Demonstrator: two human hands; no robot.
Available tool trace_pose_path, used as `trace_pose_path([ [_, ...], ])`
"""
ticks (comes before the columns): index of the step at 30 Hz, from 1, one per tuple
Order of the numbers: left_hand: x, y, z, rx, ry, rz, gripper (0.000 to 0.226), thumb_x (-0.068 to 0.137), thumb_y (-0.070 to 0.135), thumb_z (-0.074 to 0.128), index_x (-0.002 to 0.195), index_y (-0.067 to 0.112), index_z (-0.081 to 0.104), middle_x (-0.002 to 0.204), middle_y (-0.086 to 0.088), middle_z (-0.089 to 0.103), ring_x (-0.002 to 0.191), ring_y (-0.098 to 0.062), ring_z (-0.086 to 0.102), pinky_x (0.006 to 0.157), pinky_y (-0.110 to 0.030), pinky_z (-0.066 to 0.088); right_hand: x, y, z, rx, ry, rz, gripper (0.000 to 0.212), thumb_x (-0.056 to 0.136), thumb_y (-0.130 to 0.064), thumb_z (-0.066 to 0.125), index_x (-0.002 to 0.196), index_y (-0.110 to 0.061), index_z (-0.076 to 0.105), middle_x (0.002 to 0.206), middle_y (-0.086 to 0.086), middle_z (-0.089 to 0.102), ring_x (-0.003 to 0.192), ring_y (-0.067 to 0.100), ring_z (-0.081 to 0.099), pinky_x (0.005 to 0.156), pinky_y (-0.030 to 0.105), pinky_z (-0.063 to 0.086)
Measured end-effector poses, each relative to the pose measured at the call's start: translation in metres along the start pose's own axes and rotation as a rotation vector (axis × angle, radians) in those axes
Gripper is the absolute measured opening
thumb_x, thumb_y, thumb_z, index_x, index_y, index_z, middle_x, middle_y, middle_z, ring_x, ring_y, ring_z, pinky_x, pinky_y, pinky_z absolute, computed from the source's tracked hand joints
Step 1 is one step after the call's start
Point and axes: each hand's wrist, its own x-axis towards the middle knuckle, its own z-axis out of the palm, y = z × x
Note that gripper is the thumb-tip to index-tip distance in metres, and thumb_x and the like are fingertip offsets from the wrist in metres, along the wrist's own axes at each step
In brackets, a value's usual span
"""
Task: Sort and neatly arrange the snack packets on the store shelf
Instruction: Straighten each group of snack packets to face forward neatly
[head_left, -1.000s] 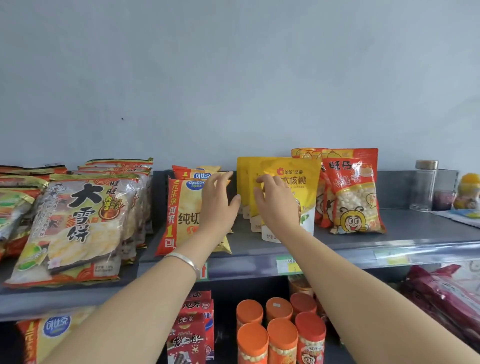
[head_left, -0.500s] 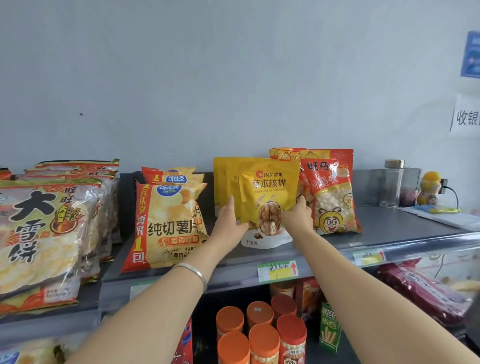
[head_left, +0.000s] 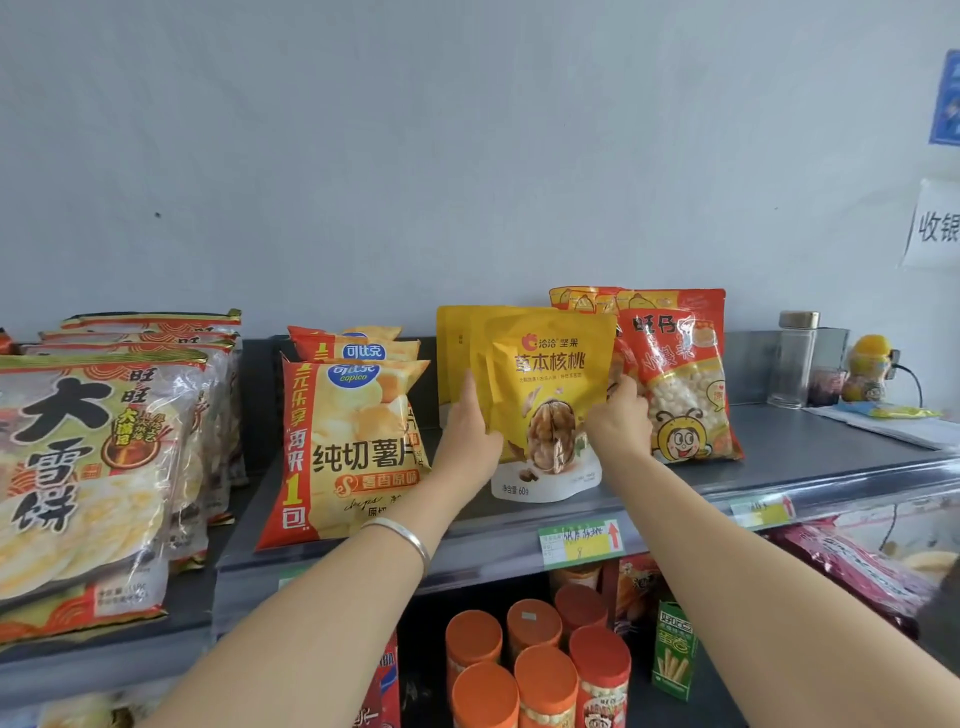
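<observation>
A yellow walnut packet (head_left: 550, 374) stands upright at the front of a short row of the same yellow packets on the grey top shelf (head_left: 519, 525). My left hand (head_left: 467, 436) grips its left edge, thumb on the front. My right hand (head_left: 621, 426) holds its right edge, fingers behind it. Left of it stand orange potato-chip packets (head_left: 348, 441). Red bee-print packets (head_left: 675, 379) lean upright just right of my right hand.
Large rice-cracker packets (head_left: 88, 467) fill a separate shelf at far left. A glass jar (head_left: 795, 358) and a small yellow figure (head_left: 870, 369) sit at the shelf's right end. Orange-lidded canisters (head_left: 524, 670) and a green box (head_left: 675, 649) stand on the lower shelf.
Both hands slid from the top front of the yellow packets down to the front packet's side edges. The view has drawn closer.
</observation>
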Motion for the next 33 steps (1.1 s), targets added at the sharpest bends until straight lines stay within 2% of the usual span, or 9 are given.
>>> trace_pose_path([
  [4, 0.012, 0.019, -0.021, -0.143, 0.156, 0.091, 0.063, 0.095, 0.002, 0.039, 0.149, 0.023, 0.015, 0.14, -0.009, 0.038, 0.125, -0.023, 0.043, 0.098, -0.036, 0.045, 0.007, -0.024, -0.019, 0.081, 0.23, -0.166, 0.045, 0.096, -0.009, 0.037, 0.141, -0.016, 0.038, 0.138, 0.012, 0.044, 0.118, 0.033, 0.049, 0.098, 0.052, 0.043],
  [7, 0.027, 0.036, -0.04, -0.143, 0.199, 0.159, 0.045, 0.098, 0.011, 0.037, 0.143, 0.018, 0.031, 0.132, -0.007, 0.043, 0.12, -0.02, 0.045, 0.098, -0.03, 0.04, 0.019, -0.052, -0.031, 0.127, 0.248, -0.274, 0.036, 0.098, -0.015, 0.034, 0.132, -0.015, 0.049, 0.131, 0.011, 0.049, 0.114, 0.031, 0.051, 0.095, 0.049, 0.045],
  [9, 0.038, 0.045, -0.051, -0.086, 0.199, 0.193, 0.039, 0.099, 0.017, 0.039, 0.138, 0.017, 0.038, 0.132, -0.007, 0.044, 0.12, -0.019, 0.044, 0.095, -0.027, 0.038, 0.029, -0.068, -0.037, 0.08, 0.212, -0.365, 0.034, 0.098, -0.02, 0.034, 0.124, -0.015, 0.055, 0.121, 0.009, 0.058, 0.106, 0.03, 0.056, 0.084, 0.042, 0.049],
  [11, 0.051, 0.049, -0.06, -0.041, 0.177, 0.2, 0.036, 0.099, 0.019, 0.04, 0.135, 0.016, 0.042, 0.133, -0.007, 0.045, 0.122, -0.02, 0.044, 0.094, -0.026, 0.038, 0.038, -0.083, -0.042, 0.002, 0.134, -0.452, 0.032, 0.098, -0.021, 0.035, 0.118, -0.015, 0.06, 0.111, 0.007, 0.064, 0.094, 0.026, 0.059, 0.069, 0.033, 0.045],
  [13, 0.063, 0.051, -0.067, -0.002, 0.147, 0.182, 0.033, 0.099, 0.021, 0.041, 0.132, 0.017, 0.045, 0.134, -0.007, 0.046, 0.122, -0.02, 0.045, 0.093, -0.028, 0.039, 0.047, -0.097, -0.046, -0.115, 0.054, -0.525, 0.031, 0.097, -0.018, 0.038, 0.114, -0.013, 0.063, 0.107, 0.005, 0.067, 0.085, 0.022, 0.058, 0.063, 0.029, 0.043],
  [16, 0.081, 0.052, -0.076, 0.015, 0.125, 0.152, 0.034, 0.099, 0.023, 0.041, 0.132, 0.017, 0.046, 0.134, -0.008, 0.046, 0.122, -0.022, 0.045, 0.092, -0.028, 0.039, 0.066, -0.117, -0.047, -0.267, -0.083, -0.593, 0.029, 0.094, -0.016, 0.042, 0.111, -0.016, 0.066, 0.111, 0.003, 0.068, 0.093, 0.022, 0.062, 0.078, 0.036, 0.053],
  [20, 0.11, 0.053, -0.076, -0.055, 0.132, 0.09, 0.039, 0.1, 0.022, 0.04, 0.138, 0.017, 0.041, 0.142, -0.008, 0.041, 0.13, -0.022, 0.039, 0.092, -0.026, 0.032, 0.097, -0.135, -0.041, -0.459, -0.34, -0.663, 0.027, 0.094, -0.015, 0.048, 0.115, -0.016, 0.065, 0.121, 0.005, 0.064, 0.107, 0.025, 0.062, 0.094, 0.037, 0.049],
  [25, 0.155, 0.053, -0.061, -0.16, 0.143, -0.014, 0.048, 0.1, 0.027, 0.039, 0.146, 0.016, 0.03, 0.153, -0.004, 0.027, 0.139, -0.023, 0.027, 0.108, -0.036, 0.026, 0.143, -0.151, -0.026, -0.548, -0.558, -0.732, 0.029, 0.095, -0.016, 0.05, 0.121, -0.018, 0.063, 0.129, 0.0, 0.057, 0.118, 0.02, 0.053, 0.103, 0.038, 0.042],
  [33, 0.221, 0.038, -0.038, -0.328, 0.202, -0.32, 0.062, 0.099, 0.037, 0.042, 0.15, 0.013, 0.016, 0.157, -0.009, 0.016, 0.143, -0.03, 0.017, 0.113, -0.047, 0.018, 0.219, -0.16, 0.011, -0.662, -0.781, -0.763, 0.032, 0.094, -0.028, 0.057, 0.125, -0.026, 0.06, 0.138, -0.004, 0.051, 0.128, 0.022, 0.047, 0.106, 0.047, 0.041],
])
